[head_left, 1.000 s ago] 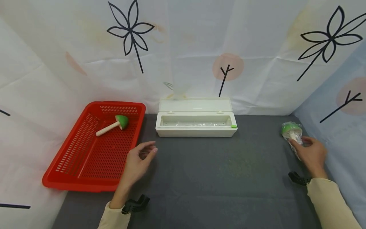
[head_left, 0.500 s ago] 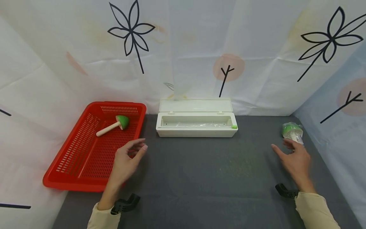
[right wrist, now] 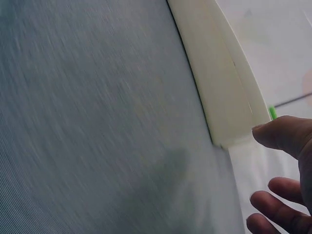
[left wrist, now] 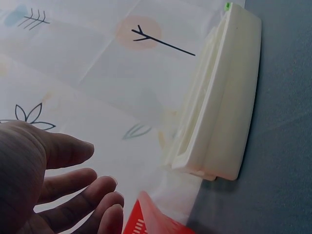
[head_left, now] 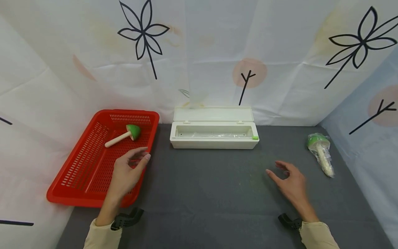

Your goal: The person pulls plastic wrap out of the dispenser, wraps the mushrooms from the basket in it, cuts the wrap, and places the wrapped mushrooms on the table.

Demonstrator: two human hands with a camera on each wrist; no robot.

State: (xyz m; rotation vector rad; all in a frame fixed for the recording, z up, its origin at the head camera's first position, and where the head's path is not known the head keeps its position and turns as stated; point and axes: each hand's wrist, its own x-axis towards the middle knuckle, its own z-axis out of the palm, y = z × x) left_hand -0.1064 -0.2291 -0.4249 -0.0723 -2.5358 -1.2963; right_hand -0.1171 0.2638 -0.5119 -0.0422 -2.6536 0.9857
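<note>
My left hand (head_left: 125, 173) hovers over the right side of the red basket (head_left: 56, 195), fingers loosely bent with nothing in them. Inside that basket lies a toy mushroom (head_left: 133, 132) with a green cap and a pale stem. Over the dark table, right of centre, my right hand (head_left: 292, 185) holds nothing, thumb and fingers apart. A second green-capped toy mushroom (head_left: 323, 157), wrapped in clear plastic film, lies at the far right. The left wrist view shows relaxed, half-bent fingers (left wrist: 80, 195) near the basket's corner.
A long white cling film dispenser (head_left: 214, 143) stands at the back centre with its lid (head_left: 214, 114) raised and a green slider (head_left: 255, 137) at its right end. White patterned cloth (head_left: 202, 52) hangs behind the table and along both sides.
My right hand has let go of the wrapped toy mushroom and moved left, leaving it on the table. My left hand has moved left, over the basket.
</note>
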